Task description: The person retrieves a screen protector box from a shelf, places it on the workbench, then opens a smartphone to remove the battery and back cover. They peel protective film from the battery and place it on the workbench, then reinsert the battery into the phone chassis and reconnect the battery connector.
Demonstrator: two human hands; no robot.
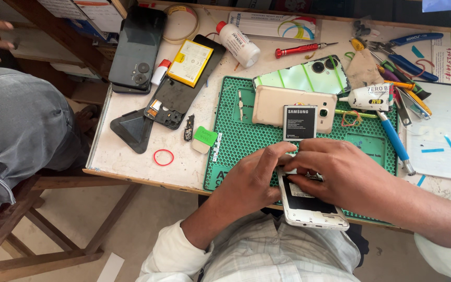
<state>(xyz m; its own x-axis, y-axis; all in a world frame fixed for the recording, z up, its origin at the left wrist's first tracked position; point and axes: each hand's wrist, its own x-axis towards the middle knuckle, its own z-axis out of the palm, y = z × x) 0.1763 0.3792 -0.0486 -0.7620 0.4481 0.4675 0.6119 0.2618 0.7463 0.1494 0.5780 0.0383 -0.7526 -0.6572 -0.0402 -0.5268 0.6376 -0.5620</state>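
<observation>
White phone (309,209), back off, sits on the green mat (236,136); our left hand (249,180) steadies it while right hand (340,175) fingers pinch inside, best gently.

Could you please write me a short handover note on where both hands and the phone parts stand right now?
Left hand: grips the left edge of the white phone, which lies back-up at the near edge of the green mat.
Right hand: fingertips press into the phone's open back.
Done: back cover is off; a dark battery lies apart on the mat, leaning on the gold cover.
Left: the phone's back is uncovered, its battery bay partly hidden by the fingers.
Nearby: red screwdriver, white bottle.
</observation>
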